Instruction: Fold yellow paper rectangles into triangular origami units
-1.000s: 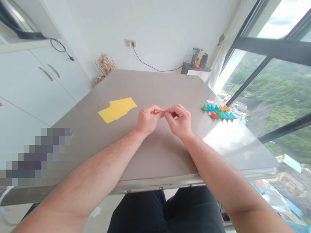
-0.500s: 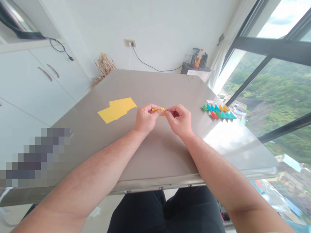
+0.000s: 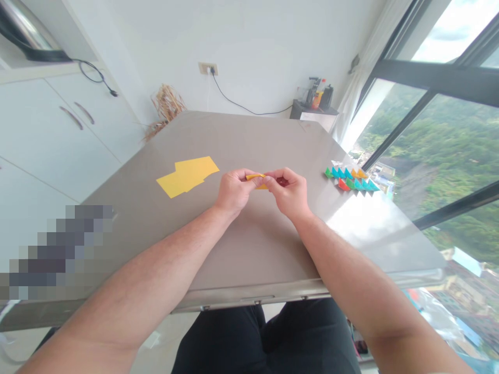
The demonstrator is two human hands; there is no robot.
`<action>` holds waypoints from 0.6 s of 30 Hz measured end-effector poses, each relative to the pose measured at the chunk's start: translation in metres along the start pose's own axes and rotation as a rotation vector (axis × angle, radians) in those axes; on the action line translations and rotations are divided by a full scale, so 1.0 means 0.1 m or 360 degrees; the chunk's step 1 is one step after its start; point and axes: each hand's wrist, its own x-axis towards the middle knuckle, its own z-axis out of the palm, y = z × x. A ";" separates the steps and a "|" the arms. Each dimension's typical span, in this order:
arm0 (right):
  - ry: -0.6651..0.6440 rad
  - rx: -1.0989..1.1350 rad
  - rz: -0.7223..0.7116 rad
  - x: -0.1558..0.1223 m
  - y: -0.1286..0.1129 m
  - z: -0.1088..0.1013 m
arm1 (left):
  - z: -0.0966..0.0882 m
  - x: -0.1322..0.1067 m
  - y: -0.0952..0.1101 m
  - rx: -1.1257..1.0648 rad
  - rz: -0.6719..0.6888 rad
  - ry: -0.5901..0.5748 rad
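Over the middle of a grey metal table [image 3: 249, 249], my left hand [image 3: 234, 192] and my right hand [image 3: 290, 195] meet and pinch a small folded yellow paper piece [image 3: 256, 179] between their fingertips. Both hands are closed on it, the left at its left end, the right at its right end. Something red [image 3: 281, 181] shows just past my right fingers; I cannot make out what it is. Two flat yellow paper sheets [image 3: 187, 175] lie overlapping on the table to the left of my hands.
A cluster of folded paper triangles [image 3: 352, 178] in teal, green, orange and red lies near the table's right edge by the window. Dried plants [image 3: 167, 106] stand at the far left corner. A small stand with bottles [image 3: 317, 101] is against the far wall. White cupboards are to the left.
The yellow piece, seen edge-on a second ago, has been turned and opened slightly between my fingers. Both hands stayed in about the same place.
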 end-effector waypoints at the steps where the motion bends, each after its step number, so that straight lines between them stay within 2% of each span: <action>1: 0.0001 0.0011 0.0005 0.00 0.00 0.00 | 0.00 0.00 0.00 -0.0007 -0.0001 -0.0012; 14: 0.0052 0.0007 0.0068 0.02 -0.03 -0.01 | 0.02 -0.01 0.00 0.0042 -0.0040 0.0014; 18: 0.0073 0.0040 0.0080 0.02 -0.02 -0.01 | 0.02 -0.01 -0.02 -0.0012 -0.0068 -0.0050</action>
